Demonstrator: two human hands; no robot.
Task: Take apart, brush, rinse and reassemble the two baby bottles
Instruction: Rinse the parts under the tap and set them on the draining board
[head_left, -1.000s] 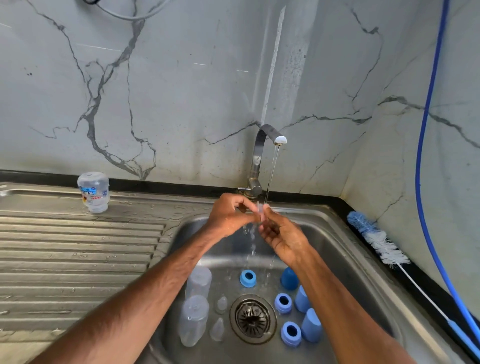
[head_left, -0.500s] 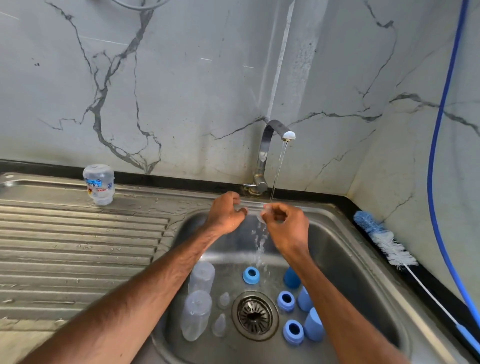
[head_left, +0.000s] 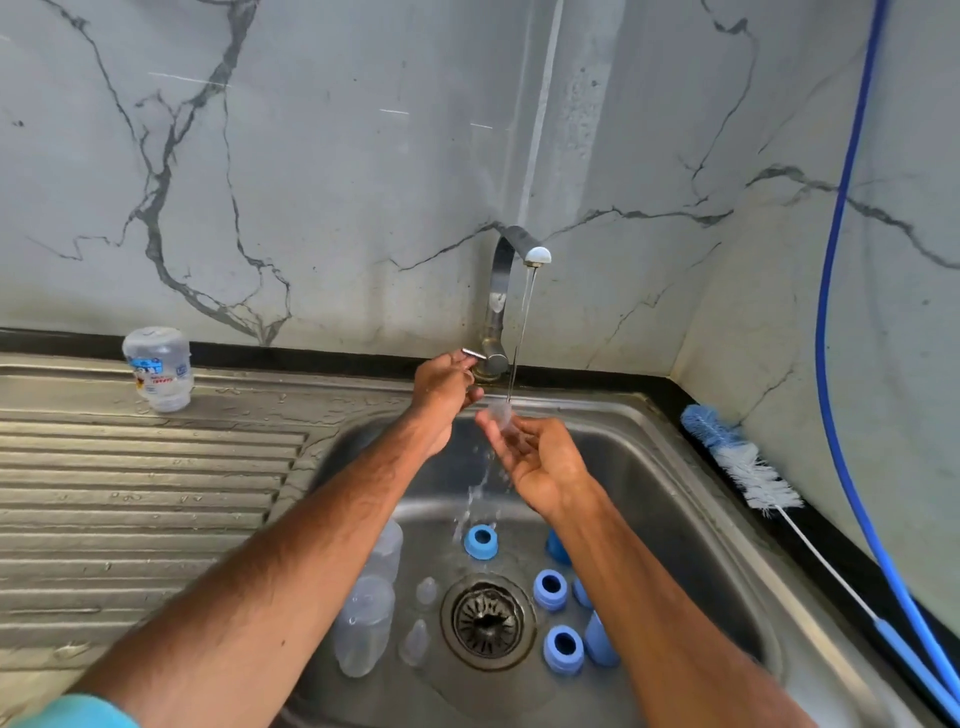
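Observation:
My right hand (head_left: 540, 465) is palm up under the thin tap stream and holds a small clear teat (head_left: 501, 414) at its fingertips. My left hand (head_left: 441, 389) has its fingers curled at the tap lever (head_left: 471, 353). On the sink floor two clear bottle bodies (head_left: 363, 623) lie at the left, partly behind my left forearm. Two more clear teats (head_left: 415, 642) sit by the drain (head_left: 488, 621). Blue screw rings (head_left: 480, 541) and blue caps (head_left: 600, 642) are scattered right of the drain.
Against the right wall, a bottle brush (head_left: 737, 457) with blue and white bristles lies on the sink rim. A blue hose (head_left: 831, 312) hangs beside it. An upturned clear bottle with a printed label (head_left: 158, 369) stands on the ribbed drainboard (head_left: 130, 493).
My left hand left the teat and rose to the tap lever. My right hand turned palm up and kept the teat in the stream, which is now thinner.

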